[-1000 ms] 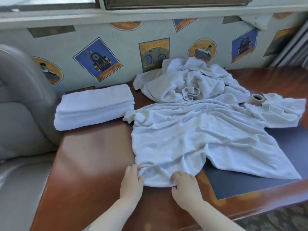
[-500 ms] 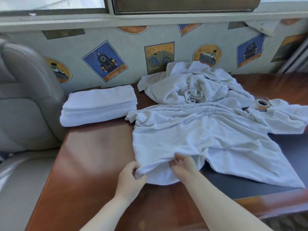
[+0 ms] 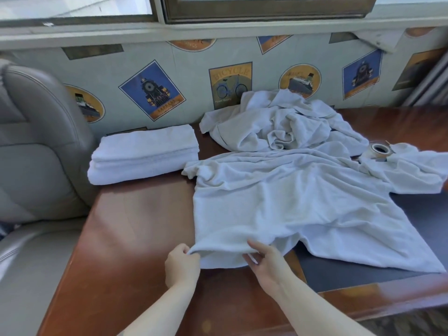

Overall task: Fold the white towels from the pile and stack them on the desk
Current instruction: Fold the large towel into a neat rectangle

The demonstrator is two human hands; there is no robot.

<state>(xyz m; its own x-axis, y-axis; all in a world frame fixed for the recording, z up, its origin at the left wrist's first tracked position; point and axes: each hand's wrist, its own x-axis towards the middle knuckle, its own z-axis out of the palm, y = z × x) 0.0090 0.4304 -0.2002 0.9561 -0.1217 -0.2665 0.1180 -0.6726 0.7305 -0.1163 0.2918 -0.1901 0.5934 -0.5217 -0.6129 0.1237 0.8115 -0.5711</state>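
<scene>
Both hands are on the near edge of the spread towel (image 3: 278,204), which lies across the middle of the desk (image 3: 135,226). The left hand (image 3: 181,265) pinches the near left corner, fingers curled round the hem. The right hand (image 3: 265,263) grips the same edge a little to the right, thumb on top and fingers tucked under the cloth. Behind, at the far side, the pile (image 3: 278,127) waits in a heap, and the folded stack (image 3: 143,154) sits far left by the wall.

Risks from here: the towel's far right part runs right up beside a roll of tape (image 3: 377,151), so a lift could drag or tip it. The far edge also touches the pile, and a hard pull may bring loose towels along. With both grips close together, the right side may sag and fold crooked.
</scene>
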